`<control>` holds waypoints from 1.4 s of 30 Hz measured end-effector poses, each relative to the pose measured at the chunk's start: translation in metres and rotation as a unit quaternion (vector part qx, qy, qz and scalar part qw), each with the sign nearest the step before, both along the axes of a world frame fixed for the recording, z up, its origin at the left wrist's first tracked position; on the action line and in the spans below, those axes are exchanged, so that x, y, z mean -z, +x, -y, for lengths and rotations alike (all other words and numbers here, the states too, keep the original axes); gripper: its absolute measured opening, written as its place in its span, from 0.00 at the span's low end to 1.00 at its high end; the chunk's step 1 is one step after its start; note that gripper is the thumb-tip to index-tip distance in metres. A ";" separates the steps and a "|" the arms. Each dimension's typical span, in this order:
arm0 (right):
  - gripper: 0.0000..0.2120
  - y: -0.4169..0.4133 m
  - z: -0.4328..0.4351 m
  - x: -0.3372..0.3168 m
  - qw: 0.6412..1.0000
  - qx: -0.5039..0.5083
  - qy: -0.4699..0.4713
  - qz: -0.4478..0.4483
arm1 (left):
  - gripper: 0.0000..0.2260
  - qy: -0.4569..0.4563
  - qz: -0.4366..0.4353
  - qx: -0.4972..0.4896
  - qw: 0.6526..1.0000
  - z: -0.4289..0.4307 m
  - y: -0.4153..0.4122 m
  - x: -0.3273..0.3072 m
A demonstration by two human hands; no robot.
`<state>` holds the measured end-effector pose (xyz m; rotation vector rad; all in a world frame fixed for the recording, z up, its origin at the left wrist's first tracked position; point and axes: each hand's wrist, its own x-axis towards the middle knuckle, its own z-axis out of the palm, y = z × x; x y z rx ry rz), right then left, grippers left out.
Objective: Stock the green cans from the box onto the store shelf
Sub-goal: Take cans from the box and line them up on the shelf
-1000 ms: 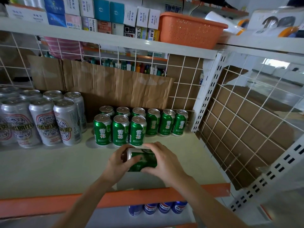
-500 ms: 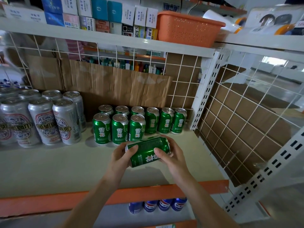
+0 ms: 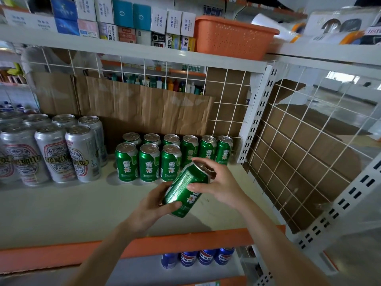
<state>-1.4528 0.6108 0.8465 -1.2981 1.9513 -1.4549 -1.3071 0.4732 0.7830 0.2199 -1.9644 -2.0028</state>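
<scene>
Both hands hold one green can (image 3: 186,188) tilted above the white shelf (image 3: 61,205), its top pointing up and to the right. My left hand (image 3: 150,207) grips its lower end. My right hand (image 3: 218,182) wraps its upper end near the lid. Just behind it, several green cans (image 3: 148,162) stand upright in two rows at the back of the shelf: three in front, more behind them reaching to the right. The box is not in view.
Tall silver cans (image 3: 55,149) stand at the left of the shelf. Cardboard (image 3: 144,108) lines the wire back and the wire side panel (image 3: 305,153) on the right. An orange basket (image 3: 231,36) sits on the shelf above. Blue cans (image 3: 198,256) stand below.
The can has moved up and back toward the standing green cans. It has turned from lying nearly level to steeply tilted, lid up and right. Both hands have kept hold.
</scene>
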 end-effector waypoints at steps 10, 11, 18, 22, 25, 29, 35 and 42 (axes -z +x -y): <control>0.33 0.009 0.001 0.014 0.994 0.031 -0.062 0.082 | 0.39 0.024 -0.022 -0.078 0.996 -0.009 -0.004 0.007; 0.33 0.012 0.000 0.019 0.989 0.038 -0.086 0.114 | 0.39 0.030 -0.027 -0.084 0.996 -0.011 -0.005 0.008; 0.29 0.031 0.007 0.042 0.967 0.051 -0.165 0.189 | 0.28 0.066 -0.072 -0.089 0.991 -0.028 -0.008 0.003; 0.27 0.033 0.009 0.044 0.960 0.069 -0.190 0.195 | 0.28 0.072 -0.083 -0.082 0.990 -0.032 -0.010 0.005; 0.25 0.031 0.008 0.044 0.965 0.088 -0.186 0.166 | 0.28 0.065 -0.079 -0.070 0.992 -0.031 -0.010 0.005; 0.25 0.029 0.006 0.042 0.972 0.107 -0.171 0.120 | 0.34 0.010 -0.044 -0.044 0.998 -0.013 -0.009 0.003; 0.32 0.029 0.008 0.041 0.981 0.149 -0.119 0.046 | 0.35 -0.005 -0.053 -0.049 0.997 0.010 -0.017 -0.030; 0.34 0.038 0.011 0.038 0.977 0.198 -0.083 -0.005 | 0.31 -0.109 -0.016 -0.018 0.994 0.017 -0.040 -0.065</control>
